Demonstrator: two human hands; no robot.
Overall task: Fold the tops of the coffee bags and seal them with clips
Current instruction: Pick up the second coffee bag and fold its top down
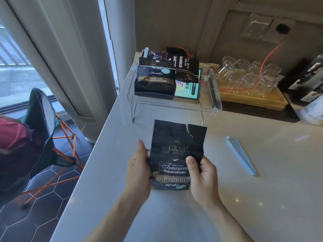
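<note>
- At the near middle of the pale table (227,198), you hold a black coffee bag (176,154) upright between both hands, its printed face toward you.
- Your left hand (139,172) grips the bag's left edge, thumb lying along the side and the fingers curled out of sight behind it.
- Your right hand (202,173) grips the right side, thumb pressed flat on the front beside the "Treasure Blue Mountain" lettering, the remaining fingers wrapped behind.
- The bag's top stands unfolded and open, with a torn notch in the upper right edge.
- To your right, a light blue clip (241,155) lies on the table, well apart from the bag, its two arms spread in a narrow V.
- Beyond the bag, a clear acrylic tray (216,95) on legs carries more dark coffee bags (155,81); one of them, at the back left, bears a pale clip (146,52) across its top.
- A lit phone screen (187,91) shows in the tray beside the front bag, with a red cable (269,56) running off toward the wall.
- Right of the tray, upturned clear glasses (248,74) sit on a wooden rack.
- At the left, beyond the table edge, a folding chair with orange legs (57,154) stands on dark hexagonal floor tiles.
</note>
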